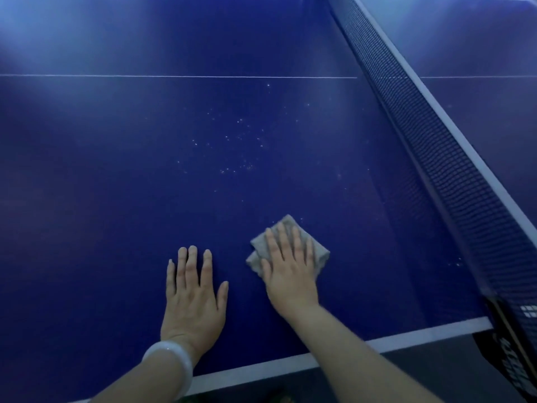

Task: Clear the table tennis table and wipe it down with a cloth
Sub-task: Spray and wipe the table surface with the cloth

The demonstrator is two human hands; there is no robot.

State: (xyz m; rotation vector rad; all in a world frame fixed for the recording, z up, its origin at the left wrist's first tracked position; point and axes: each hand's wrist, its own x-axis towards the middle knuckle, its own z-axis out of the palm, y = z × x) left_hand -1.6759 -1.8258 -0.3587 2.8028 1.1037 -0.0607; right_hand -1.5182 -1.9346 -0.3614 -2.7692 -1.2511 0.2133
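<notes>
A folded grey cloth (pixel 319 254) lies on the blue table tennis table (pixel 116 184) near its front edge. My right hand (pixel 287 271) presses flat on the cloth with straight fingers and covers most of it. To the left of the cloth, my left hand (pixel 193 298) rests flat on the bare table surface, fingers spread, with a white bangle on the wrist. Small white specks (pixel 241 146) dot the table beyond both hands.
The net (pixel 436 146) runs diagonally along the right side, with its black post clamp (pixel 511 344) at the table's front corner. A white edge line (pixel 290 366) marks the near rim. A thin white centre line (pixel 174 76) crosses the table farther away.
</notes>
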